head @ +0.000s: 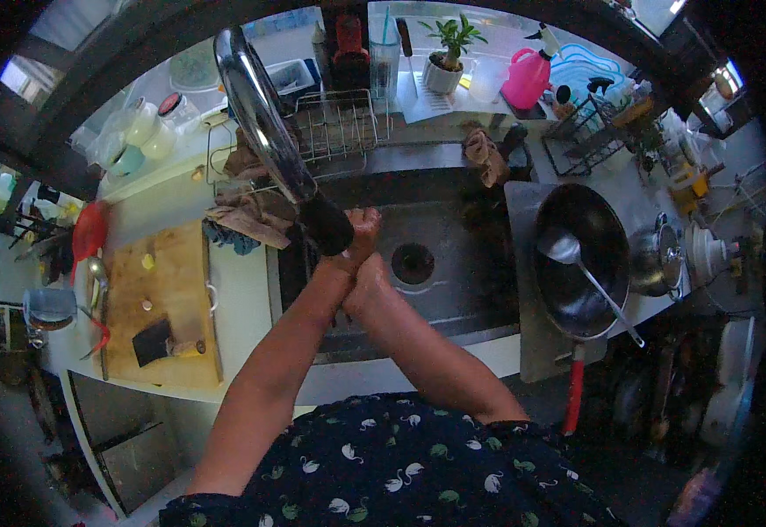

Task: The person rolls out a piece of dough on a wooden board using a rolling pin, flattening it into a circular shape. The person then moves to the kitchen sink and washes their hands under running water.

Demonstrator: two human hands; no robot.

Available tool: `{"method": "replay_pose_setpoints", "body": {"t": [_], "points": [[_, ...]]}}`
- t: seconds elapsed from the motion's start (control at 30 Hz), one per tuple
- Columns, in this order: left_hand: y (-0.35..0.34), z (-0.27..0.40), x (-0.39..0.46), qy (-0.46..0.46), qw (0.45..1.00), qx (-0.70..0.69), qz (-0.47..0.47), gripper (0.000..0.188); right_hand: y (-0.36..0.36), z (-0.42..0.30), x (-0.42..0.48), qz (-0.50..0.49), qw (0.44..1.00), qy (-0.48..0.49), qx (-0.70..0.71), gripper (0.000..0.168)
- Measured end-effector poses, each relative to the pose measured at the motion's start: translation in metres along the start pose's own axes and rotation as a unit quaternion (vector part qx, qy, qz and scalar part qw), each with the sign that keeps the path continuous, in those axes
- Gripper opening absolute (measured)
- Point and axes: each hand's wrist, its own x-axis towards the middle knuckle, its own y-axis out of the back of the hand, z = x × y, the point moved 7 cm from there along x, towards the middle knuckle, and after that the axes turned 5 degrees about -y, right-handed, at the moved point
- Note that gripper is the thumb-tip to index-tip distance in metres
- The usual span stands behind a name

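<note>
Under the black spray head (325, 224) of a curved chrome faucet (261, 109), my left hand (364, 229) is over the sink, its fingers curled and partly behind the spray head. My right hand (365, 283) is wrapped against my left wrist from below. Most of its fingers are hidden under the forearm. Both hands and wrists look wet. They are above the left part of a dark sink basin (462, 263), beside its round drain (413, 263).
On the left, a wooden cutting board (165, 277) bears a cleaver (153, 342). Brown cloths (251, 214) lie by the sink's left edge. To the right, a red-handled wok (577, 290) holds a metal turner (564, 247); a lidded pot (656, 257) stands beside it. Behind is a wire rack (337, 128).
</note>
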Motion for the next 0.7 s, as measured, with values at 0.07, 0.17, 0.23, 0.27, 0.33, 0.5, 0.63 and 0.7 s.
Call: {"method": "replay_pose_setpoints", "body": {"t": [0.07,0.17,0.23,0.27,0.33,0.5,0.63,0.7], "points": [[0.0,-0.006,-0.023,0.041,0.998,0.039,-0.014,0.036,0.007,-0.027,0.009,0.08,0.996,0.045,-0.012,0.045],[0.007,-0.009,-0.04,0.142,0.989,-0.037,0.015,0.036,-0.02,-0.041,0.022,-0.083,0.996,0.03,0.034,0.05],[0.008,-0.003,-0.048,0.212,0.953,-0.217,0.021,0.036,-0.035,-0.034,0.017,-0.02,0.998,0.037,0.048,0.049],[0.001,0.006,-0.056,0.233,0.91,-0.344,0.014,0.038,-0.045,-0.029,0.012,0.01,0.998,0.04,0.053,0.048],[-0.009,0.047,-0.064,0.25,0.779,-0.575,0.0,0.042,-0.061,-0.024,0.003,0.043,0.996,0.043,0.057,0.045],[-0.016,0.083,-0.114,0.338,0.815,-0.47,0.034,0.051,-0.06,-0.018,0.046,-0.048,0.999,-0.004,0.019,0.038],[0.001,0.055,-0.099,0.363,0.806,-0.458,0.095,0.047,-0.054,-0.001,0.065,-0.119,0.991,-0.05,-0.019,0.034],[0.021,0.015,-0.073,0.323,0.811,-0.468,0.138,0.045,-0.049,0.006,0.066,-0.155,0.986,-0.05,-0.027,0.033]]}}
